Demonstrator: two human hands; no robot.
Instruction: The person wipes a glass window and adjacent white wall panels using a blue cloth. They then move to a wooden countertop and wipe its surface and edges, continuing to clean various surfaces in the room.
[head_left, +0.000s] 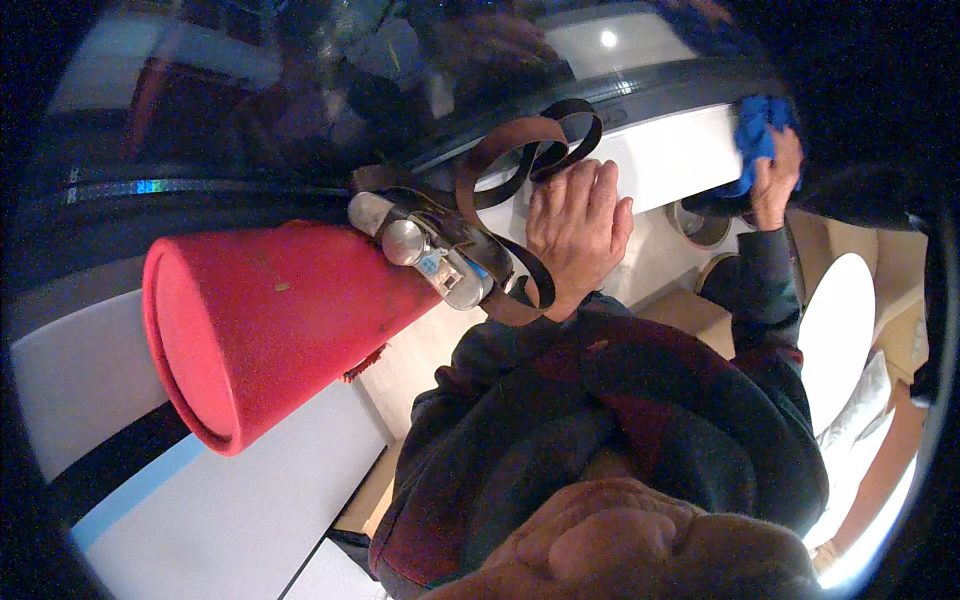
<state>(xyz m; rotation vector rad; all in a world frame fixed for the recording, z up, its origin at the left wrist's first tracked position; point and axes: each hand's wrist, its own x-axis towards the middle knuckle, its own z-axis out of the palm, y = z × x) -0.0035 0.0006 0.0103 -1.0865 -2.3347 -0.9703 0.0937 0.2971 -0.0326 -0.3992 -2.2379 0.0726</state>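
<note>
My left hand (576, 219) lies flat, back upward, on or just over a long white ledge (671, 157); it holds nothing. A loop of brown leather strap (514, 139) curls beside its fingers and crosses in front of the wrist. The strap belongs to a worn metal-and-leather device (420, 251) with a round knob, perhaps an old camera. It overlaps the narrow end of a red truncated cone (300, 315) with a felt-like surface. At the right end of the ledge, my right hand (780, 176) grips a bunched blue cloth (752, 142) pressed against the white surface.
A dark, glossy panel (337, 97) with reflections rises behind the ledge. White panels with a light-blue stripe (139, 487) stand at lower left. To the right are a white oval surface (840, 337) and cardboard-coloured boxes (686, 319). A round container (701, 225) sits below the ledge.
</note>
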